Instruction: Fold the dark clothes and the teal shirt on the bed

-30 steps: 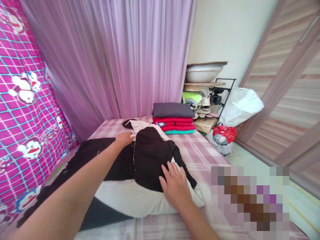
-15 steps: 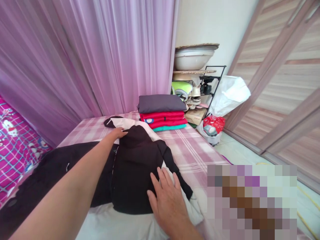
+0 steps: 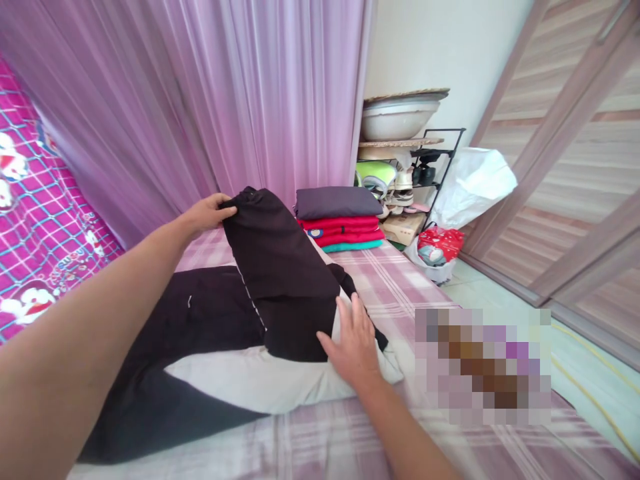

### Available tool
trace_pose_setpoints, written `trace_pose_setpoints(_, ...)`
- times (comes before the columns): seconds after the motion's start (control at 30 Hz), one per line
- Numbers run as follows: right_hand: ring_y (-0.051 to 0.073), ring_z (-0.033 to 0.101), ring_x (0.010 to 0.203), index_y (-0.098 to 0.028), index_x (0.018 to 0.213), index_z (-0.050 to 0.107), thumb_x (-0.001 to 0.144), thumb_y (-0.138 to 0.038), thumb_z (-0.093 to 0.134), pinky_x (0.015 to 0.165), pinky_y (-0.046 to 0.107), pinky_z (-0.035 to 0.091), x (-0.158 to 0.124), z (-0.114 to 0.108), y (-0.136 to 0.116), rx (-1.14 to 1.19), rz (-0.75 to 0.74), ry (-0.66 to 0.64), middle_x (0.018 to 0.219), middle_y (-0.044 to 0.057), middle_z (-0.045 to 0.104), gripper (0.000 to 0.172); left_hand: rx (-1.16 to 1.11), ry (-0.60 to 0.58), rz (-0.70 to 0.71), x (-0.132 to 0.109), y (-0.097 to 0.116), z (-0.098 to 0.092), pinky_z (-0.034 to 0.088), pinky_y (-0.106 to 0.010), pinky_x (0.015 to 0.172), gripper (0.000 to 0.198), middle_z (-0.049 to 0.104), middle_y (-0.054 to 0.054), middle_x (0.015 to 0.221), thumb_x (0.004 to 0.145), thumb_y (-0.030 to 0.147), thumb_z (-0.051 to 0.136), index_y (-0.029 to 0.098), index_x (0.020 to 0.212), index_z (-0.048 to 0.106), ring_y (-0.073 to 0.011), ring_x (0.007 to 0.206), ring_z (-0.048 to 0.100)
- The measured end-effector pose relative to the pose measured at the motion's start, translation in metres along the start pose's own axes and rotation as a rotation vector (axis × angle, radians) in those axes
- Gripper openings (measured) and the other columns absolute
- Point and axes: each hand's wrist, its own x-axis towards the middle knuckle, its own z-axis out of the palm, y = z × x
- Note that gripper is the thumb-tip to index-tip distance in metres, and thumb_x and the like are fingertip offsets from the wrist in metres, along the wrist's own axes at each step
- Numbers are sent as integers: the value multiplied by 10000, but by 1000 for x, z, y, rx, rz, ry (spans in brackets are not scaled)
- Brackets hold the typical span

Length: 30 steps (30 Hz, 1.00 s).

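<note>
A black-and-white jacket (image 3: 285,260) lies partly spread on the bed, its front edge running down the middle. My left hand (image 3: 213,211) pinches the far edge of a black panel and holds it up off the bed, so the panel slants down to the right. On the right side, my right hand (image 3: 354,343) rests over the black cloth and a pale strip, fingers spread. Pale cloth shows below the black panel, and a black sleeve end pokes out beyond my right hand.
A folded stack of dark grey, red and teal clothes (image 3: 340,235) sits at the bed's far side. Behind it hangs a purple curtain (image 3: 240,100). A shoe rack (image 3: 437,157) and bags (image 3: 440,247) stand on the right, by a wooden wardrobe (image 3: 540,187). A pink patterned blanket (image 3: 45,220) is at left.
My left hand has raised the jacket's far edge upward from the bed. My right hand has shifted slightly up and right in view, still on the cloth. The camera view has turned a little.
</note>
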Motion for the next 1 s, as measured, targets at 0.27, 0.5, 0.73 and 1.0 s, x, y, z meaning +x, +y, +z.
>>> trace_pose_setpoints(0.27, 265, 611, 1145, -216, 1344, 550, 775, -272, 546, 1005, 435, 478, 11, -2, 25, 280, 86, 46, 1249, 94, 660, 572, 220, -382, 88, -88, 25, -84, 516, -378, 916, 366, 728, -3, 916, 735, 374, 685, 127, 1005, 678, -217, 954, 634)
trace_pose_setpoints(0.5, 224, 650, 1084, -263, 1146, 719, 780, -143, 479, 979, 401, 507, 5, -35, 41, 315, -184, -167, 1160, 49, 716, 454, 491, -306, 167, -186, -47, -111, 500, -364, 939, 413, 755, -6, 1014, 810, 474, 537, 177, 1054, 690, -190, 956, 653)
trace_pose_setpoints(0.73, 228, 629, 1146, -280, 1213, 706, 773, -87, 437, 1006, 429, 497, -8, -42, 46, 135, -343, -262, 1265, 47, 677, 552, 795, -233, 349, -272, -116, -82, 402, -432, 1085, 427, 719, -30, 1208, 831, 139, 406, 263, 1113, 702, -225, 1226, 588)
trace_pose_setpoints(1.0, 255, 574, 1245, -271, 1209, 710, 711, -72, 496, 1079, 468, 436, 16, -68, 21, 53, -331, -366, 1370, 70, 608, 577, 931, -342, 185, -290, -128, -48, 396, -481, 1096, 577, 680, -33, 1285, 741, 18, 408, 268, 1171, 699, -250, 1282, 556)
